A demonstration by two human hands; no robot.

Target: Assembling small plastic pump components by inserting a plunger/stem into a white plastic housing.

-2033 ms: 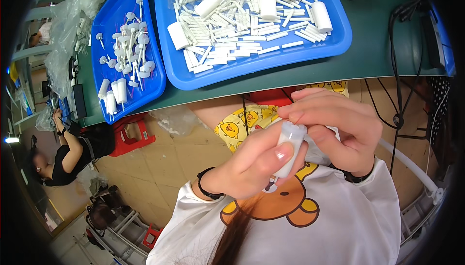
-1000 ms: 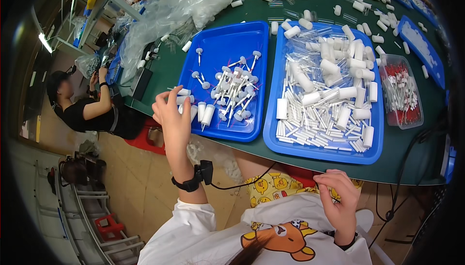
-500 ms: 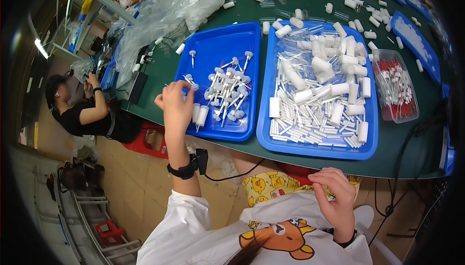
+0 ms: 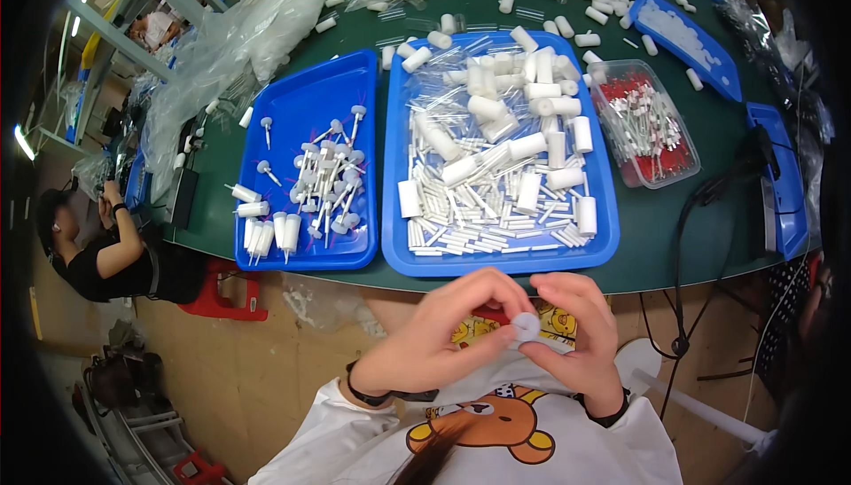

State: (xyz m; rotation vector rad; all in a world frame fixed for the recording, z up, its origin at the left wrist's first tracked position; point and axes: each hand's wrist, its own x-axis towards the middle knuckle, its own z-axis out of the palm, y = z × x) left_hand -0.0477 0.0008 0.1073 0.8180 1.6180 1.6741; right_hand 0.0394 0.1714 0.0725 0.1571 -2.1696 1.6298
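**Both hands on one small white cap, close to the body**

We hold a small white cap (image 4: 526, 325) between our two hands, near our chest and just this side of the worktop (image 4: 674, 219) edge. The left hand (image 4: 443, 330) curls in from the left, thumb and forefinger tips pinching the cap's left rim. The right hand (image 4: 576, 339) meets it from the right, fingertips on the opposite rim. Neither hand is clenched or slack; both grasp the cap, and they sit about equally near it, with the cap right between the fingertips. Its round face turns up toward us, so its short axis points roughly at the camera; we cannot tell whether a stem hangs below it.

Everything else lies farther off, on the worktop. Straight ahead is the big blue tray (image 4: 612, 219) heaped with white tubes and thin sticks. To its left sits the smaller blue tray (image 4: 301, 259) with stemmed white pieces, nearer the left hand. To the right is a clear box (image 4: 687, 166) of red-and-white parts. Far left, below the worktop, another person (image 4: 106, 254) sits working.
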